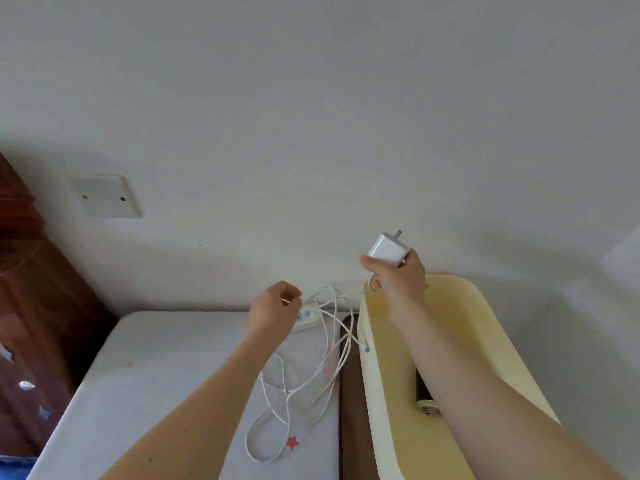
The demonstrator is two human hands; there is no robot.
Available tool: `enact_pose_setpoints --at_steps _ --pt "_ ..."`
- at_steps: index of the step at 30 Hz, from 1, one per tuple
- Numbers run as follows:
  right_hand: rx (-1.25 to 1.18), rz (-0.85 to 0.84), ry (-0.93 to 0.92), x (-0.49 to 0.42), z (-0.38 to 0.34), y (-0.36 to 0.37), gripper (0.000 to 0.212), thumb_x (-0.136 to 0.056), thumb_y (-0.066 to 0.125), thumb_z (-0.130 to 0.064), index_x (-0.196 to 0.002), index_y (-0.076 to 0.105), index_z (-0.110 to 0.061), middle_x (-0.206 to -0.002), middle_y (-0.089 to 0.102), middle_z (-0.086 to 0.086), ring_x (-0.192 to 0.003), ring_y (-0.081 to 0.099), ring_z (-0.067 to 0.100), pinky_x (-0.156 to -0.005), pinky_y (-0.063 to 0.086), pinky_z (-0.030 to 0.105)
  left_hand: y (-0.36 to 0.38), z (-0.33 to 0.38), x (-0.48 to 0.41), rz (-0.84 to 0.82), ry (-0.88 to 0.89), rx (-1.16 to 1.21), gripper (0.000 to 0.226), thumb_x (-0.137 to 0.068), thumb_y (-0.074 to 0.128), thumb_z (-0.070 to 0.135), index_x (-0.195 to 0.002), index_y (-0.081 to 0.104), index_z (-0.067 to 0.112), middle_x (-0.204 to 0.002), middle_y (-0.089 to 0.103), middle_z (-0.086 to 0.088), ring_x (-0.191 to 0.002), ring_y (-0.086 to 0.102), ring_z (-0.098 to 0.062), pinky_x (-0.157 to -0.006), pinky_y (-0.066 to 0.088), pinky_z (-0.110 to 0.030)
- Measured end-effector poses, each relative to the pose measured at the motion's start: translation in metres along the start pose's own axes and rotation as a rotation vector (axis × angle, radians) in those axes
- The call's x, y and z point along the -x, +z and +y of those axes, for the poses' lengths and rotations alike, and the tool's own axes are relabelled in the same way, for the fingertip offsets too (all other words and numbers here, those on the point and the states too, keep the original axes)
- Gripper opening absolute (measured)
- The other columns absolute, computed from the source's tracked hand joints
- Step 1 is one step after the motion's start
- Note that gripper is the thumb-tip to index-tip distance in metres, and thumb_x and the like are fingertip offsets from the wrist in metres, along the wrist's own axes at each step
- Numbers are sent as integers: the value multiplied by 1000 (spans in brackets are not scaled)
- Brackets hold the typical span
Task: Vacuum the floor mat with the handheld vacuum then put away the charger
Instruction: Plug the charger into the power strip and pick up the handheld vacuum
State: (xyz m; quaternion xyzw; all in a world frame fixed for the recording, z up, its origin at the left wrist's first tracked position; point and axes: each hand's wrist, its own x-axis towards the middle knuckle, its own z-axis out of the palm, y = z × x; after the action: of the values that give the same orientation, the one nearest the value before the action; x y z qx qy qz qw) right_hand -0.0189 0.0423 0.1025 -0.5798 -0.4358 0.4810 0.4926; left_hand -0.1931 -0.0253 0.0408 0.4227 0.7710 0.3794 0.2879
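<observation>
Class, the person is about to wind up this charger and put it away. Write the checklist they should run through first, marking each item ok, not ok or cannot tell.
1. Charger adapter out of any socket, prongs bare: ok.
2. Right hand grips the adapter: ok.
3. Left hand pinches the white cable: ok.
4. Cable gathered into a tidy coil: not ok; loose loops hang over the white surface.
5. Cable free of the power strip: cannot tell; strands cross it.
6. Storage place for the charger in view: cannot tell.
</observation>
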Motion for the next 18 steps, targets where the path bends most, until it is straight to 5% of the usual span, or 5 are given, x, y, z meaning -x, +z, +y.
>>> enact_pose_setpoints --at_steps 6,8,12,16,18 --pt "-4 10 41 -10 7 -15 33 -74 82 -11 -97 60 -17 -86 65 2 -70 60 18 -63 52 30 53 -9 4 -427 -58 -191 22 -84 64 31 -106 61 25 -102 60 9 -94 53 -10 -82 38 -23" --pt "-32 -22 63 -10 8 -20 25 -76 80 -10 -91 61 -19 -80 64 1 -63 58 15 -63 53 31 64 -13 3 -467 -93 -173 37 -82 67 28 -117 59 17 -112 60 4 -98 52 -12 -84 35 -22" --pt "-47 -103 118 -17 16 -28 22 -81 76 -10 -100 65 -12 -86 68 3 -66 62 14 -73 57 32 89 -10 -6 -500 -147 -102 15 -81 64 14 -83 50 13 -83 48 -1 -75 45 -15 -70 35 -24" --pt "-68 -182 166 -18 18 -33 20 -83 74 -8 -100 65 -10 -88 68 6 -67 61 16 -83 56 41 104 -5 -13 -499 -227 67 27 -85 62 5 -99 45 20 -94 48 3 -85 48 -13 -77 37 -25" --pt "-67 -211 181 -20 19 -37 19 -83 74 -8 -99 64 -10 -85 68 5 -66 60 16 -84 56 42 111 -2 -16 -508 -297 180 35 -85 63 3 -112 47 19 -102 54 3 -82 51 -11 -65 42 -23"
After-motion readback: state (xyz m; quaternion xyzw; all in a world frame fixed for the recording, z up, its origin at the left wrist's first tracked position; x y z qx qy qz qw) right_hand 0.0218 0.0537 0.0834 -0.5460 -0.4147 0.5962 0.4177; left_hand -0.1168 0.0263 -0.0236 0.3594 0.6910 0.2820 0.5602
